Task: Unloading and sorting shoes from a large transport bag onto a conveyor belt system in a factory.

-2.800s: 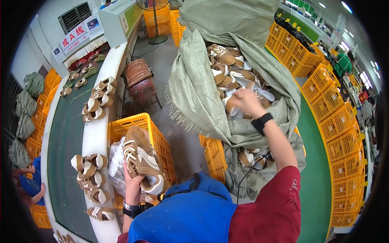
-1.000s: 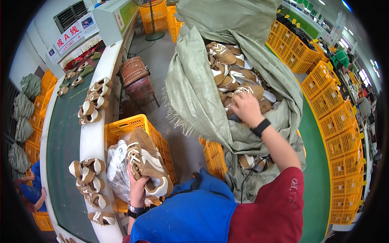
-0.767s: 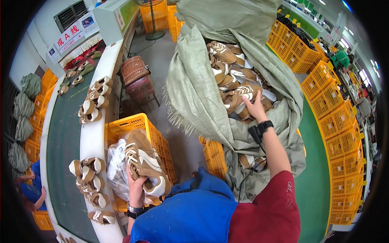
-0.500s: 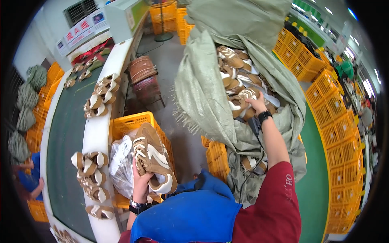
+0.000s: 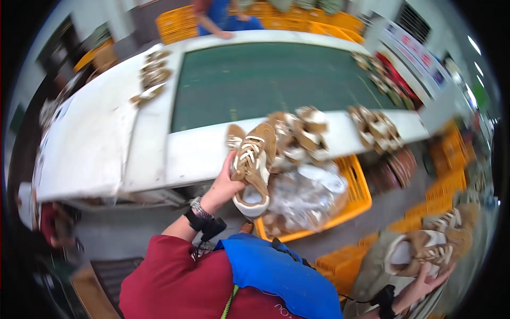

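Observation:
My left hand [image 5: 225, 184] grips a stack of brown sneakers with white laces and soles [image 5: 252, 166], raised beside the white edge of the table [image 5: 159, 154]. At the lower right, my right hand [image 5: 426, 279] holds another brown and white sneaker [image 5: 425, 250] from below. A pile of matching sneakers [image 5: 300, 130] lies on the table edge just right of the left hand. A second pile [image 5: 375, 125] sits further right.
The table has a green belt [image 5: 265, 80] in its middle. A yellow crate [image 5: 357, 196] holding clear plastic and shoes stands under the table edge. More sneakers [image 5: 151, 80] lie at the far left side. Another person [image 5: 226, 18] stands across the table. Yellow crates [image 5: 451, 159] stack at right.
The view has swung from the green sack to the table. My right hand has come out of the sack holding a sneaker. My left hand has carried its shoes up to the table edge.

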Motion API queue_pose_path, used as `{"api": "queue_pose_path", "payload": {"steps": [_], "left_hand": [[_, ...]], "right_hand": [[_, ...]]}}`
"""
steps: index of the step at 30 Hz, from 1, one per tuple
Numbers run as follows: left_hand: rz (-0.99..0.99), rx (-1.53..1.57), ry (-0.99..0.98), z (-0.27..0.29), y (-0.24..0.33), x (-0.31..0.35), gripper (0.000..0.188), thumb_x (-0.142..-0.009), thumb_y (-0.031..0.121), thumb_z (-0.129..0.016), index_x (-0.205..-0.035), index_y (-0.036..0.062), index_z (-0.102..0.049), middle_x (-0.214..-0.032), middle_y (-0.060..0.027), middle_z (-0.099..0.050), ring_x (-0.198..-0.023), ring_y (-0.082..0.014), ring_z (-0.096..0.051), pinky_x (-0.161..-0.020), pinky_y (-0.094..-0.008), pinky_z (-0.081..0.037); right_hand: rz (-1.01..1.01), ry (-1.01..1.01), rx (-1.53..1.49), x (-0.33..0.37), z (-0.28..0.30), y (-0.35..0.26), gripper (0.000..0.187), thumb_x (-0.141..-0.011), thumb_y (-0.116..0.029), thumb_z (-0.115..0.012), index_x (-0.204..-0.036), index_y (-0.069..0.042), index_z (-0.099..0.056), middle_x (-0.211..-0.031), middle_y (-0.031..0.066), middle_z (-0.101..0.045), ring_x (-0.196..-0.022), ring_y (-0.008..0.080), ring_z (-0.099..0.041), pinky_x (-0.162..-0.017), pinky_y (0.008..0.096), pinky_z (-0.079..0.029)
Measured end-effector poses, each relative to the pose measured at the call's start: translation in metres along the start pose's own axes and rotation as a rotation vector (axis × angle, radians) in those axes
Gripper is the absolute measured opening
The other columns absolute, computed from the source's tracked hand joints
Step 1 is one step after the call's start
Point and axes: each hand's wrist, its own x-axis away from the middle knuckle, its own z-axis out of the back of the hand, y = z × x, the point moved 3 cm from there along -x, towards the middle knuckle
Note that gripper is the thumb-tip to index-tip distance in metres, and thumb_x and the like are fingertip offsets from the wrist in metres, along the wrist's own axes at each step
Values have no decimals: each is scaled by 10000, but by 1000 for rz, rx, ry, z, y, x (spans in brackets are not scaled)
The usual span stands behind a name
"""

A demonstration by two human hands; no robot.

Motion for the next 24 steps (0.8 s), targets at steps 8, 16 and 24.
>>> {"api": "queue_pose_path", "payload": {"steps": [8, 16, 24], "left_hand": [[22, -1454, 443, 300, 31, -60, 658, -695, 83, -574, -1289, 12, -302, -990, -193, -583, -944, -335, -567, -940, -446, -357], [105, -2119, 385, 476, 10, -183, 570, -843, 189, -485, -1366, 114, -271, -1190, -86, -517, -1226, -260, -381, -1055, -472, -207], [333, -1872, 1037, 557, 14, -254, 625, -843, 196, -497, -1378, 367, -223, -1442, -61, -221, -1228, -318, -351, -926, -534, -346]], "right_hand": [[-535, -978, -608, 122, -297, -13, 910, -642, -15, -693, -1394, -44, -181, -1357, 126, -332, -1201, 230, -386, -997, 323, -322], [-979, -1214, -235, 184, -381, -54, 860, -716, 86, -597, -1416, -70, -122, -1409, 138, -254, -1253, 215, -306, -1018, 331, -290], [-854, -1175, -84, 198, -428, -71, 776, -718, 52, -607, -1380, -19, -210, -1365, 143, -329, -1186, 229, -393, -931, 317, -385]]}}
